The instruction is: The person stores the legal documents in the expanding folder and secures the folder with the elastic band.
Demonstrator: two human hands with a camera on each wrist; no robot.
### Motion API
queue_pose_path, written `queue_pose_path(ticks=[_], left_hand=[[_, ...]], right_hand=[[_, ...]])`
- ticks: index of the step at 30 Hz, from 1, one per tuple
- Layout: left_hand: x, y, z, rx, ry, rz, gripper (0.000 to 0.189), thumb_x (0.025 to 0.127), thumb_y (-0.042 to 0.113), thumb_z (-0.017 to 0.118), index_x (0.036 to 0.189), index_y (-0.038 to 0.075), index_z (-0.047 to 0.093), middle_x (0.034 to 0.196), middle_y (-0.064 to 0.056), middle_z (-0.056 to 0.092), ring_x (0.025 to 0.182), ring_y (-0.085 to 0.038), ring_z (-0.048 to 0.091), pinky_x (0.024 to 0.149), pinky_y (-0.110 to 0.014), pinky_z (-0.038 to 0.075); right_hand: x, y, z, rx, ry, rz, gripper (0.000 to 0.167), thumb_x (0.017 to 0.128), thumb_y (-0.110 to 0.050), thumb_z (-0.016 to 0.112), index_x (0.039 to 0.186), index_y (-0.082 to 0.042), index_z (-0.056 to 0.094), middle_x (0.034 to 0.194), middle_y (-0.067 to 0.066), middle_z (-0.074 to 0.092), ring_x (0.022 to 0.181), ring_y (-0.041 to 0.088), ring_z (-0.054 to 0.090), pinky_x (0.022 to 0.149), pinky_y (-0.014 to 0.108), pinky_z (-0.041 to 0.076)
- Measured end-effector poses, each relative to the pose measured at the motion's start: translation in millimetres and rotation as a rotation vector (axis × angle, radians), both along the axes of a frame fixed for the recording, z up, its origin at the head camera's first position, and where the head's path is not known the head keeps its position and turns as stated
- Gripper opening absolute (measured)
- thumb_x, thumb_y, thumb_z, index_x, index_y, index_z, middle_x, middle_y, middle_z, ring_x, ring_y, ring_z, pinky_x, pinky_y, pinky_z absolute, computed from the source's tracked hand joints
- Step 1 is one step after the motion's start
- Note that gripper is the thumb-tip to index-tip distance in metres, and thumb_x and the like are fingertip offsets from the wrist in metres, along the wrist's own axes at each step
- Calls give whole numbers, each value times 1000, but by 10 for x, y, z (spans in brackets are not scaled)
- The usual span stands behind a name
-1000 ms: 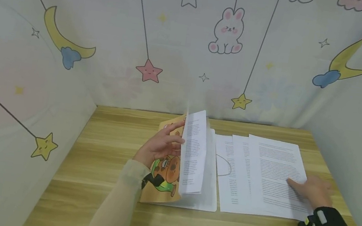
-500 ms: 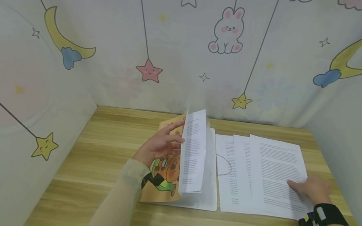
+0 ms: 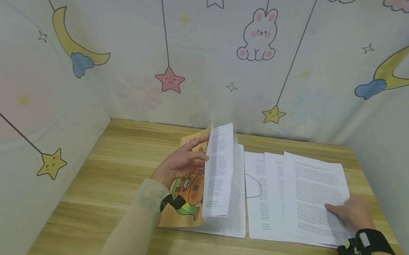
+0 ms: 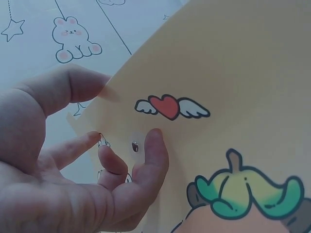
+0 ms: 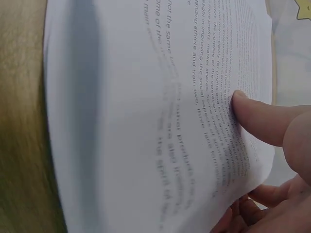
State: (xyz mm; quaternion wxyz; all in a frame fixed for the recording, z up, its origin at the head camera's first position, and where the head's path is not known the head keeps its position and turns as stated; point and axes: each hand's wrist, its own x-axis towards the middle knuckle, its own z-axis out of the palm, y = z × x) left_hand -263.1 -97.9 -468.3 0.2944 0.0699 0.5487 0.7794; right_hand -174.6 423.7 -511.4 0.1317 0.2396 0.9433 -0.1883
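- Backdrop (image 3: 213, 65), pale and printed with rabbits, stars and moons, rises behind and at both sides.
- The wooden tabletop (image 3: 110, 184) bears everything else.
- Several loose sheets (image 3: 314, 199), covered in small print, lie overlapped in a fan on the right of the tabletop, the rightmost one uppermost.
- The orange folder (image 3: 188, 186) lies just beside them, left of the sheets, its cartoon cover lifted at a slant and its white back part flat on the wood.
- A printed page (image 3: 219, 173) stands tilted inside the folder, against the raised cover.
- The person's left hand (image 3: 181, 165) holds that cover up, thumb at its free edge, the other fingers bent and spaced apart along its outer face.
- The person's right hand (image 3: 355, 214) pinches the right edge of the sheets, thumb on the printed side and fingers curled beneath.
- A black strap (image 3: 374, 243) circles the right wrist.
- A thin curved loop (image 3: 261, 189) reaches from the folder's right edge over the leftmost sheet.
- A winged red heart (image 4: 165, 108) decorates the cover.
- A tiny shiny spot (image 4: 135, 146) shows between the left fingers; what it is cannot be told.
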Motion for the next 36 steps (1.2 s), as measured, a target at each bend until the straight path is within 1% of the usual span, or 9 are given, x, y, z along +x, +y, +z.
queue_pose_path(ticks=[3,9,14,17,21,24,27,29,36], left_hand=[[1,-1,2,-5,4,-5,81,96,-4,62,164,30,34,156,-27,41,122,-49,57,88,-47,56],[-3,-3,3,0,4,-12,81,96,-4,61,164,31,34,157,-27,40,123,-50,55,87,-46,56],[-6,-2,8,-1,1,-14,81,96,-5,61,165,31,34,157,-27,40,122,-48,56,86,-46,57],[-7,-2,18,6,5,-22,82,97,-5,60,166,30,32,156,-29,40,121,-48,56,86,-46,56],[-4,-8,30,14,6,-25,81,98,-5,59,166,29,31,157,-29,39,119,-46,57,87,-46,56],[0,-15,30,14,-1,-17,80,98,-5,59,165,30,32,157,-29,39,119,-46,57,87,-47,55],[-1,-20,23,13,-8,-12,80,97,-5,59,164,30,34,157,-28,38,118,-45,57,87,-46,55],[-4,-23,18,14,-10,-12,80,97,-5,59,164,30,34,157,-28,39,118,-45,57,87,-46,55],[-5,-31,13,20,-15,-4,79,98,-4,60,164,30,34,158,-27,38,119,-45,55,86,-46,56]], right_hand=[[-6,17,-21,-41,11,-17,89,83,-35,86,124,31,43,110,43,54,91,44,54,78,50,49],[-7,95,-70,-119,16,-15,91,84,-37,86,131,27,42,118,44,53,101,48,55,84,54,48],[24,174,-113,-163,45,7,92,85,-42,85,132,25,44,113,40,57,96,44,56,78,48,47],[39,210,-103,-185,42,11,88,91,-44,79,134,25,44,110,37,59,93,41,57,74,44,46],[14,239,-64,-251,-4,-60,72,102,-36,65,136,23,43,112,34,56,96,40,54,75,43,46],[-12,257,-63,-298,-18,-129,60,105,-24,59,139,22,40,119,35,52,100,40,51,78,43,47],[-5,290,-68,-328,-4,-127,54,104,-14,58,139,23,39,118,35,54,99,39,54,76,40,48],[12,316,-70,-336,22,-108,51,103,-9,60,137,24,41,114,33,57,96,37,56,72,38,49],[62,398,-95,-332,91,-65,48,100,-10,66,130,23,50,99,26,64,84,30,60,64,36,50]])
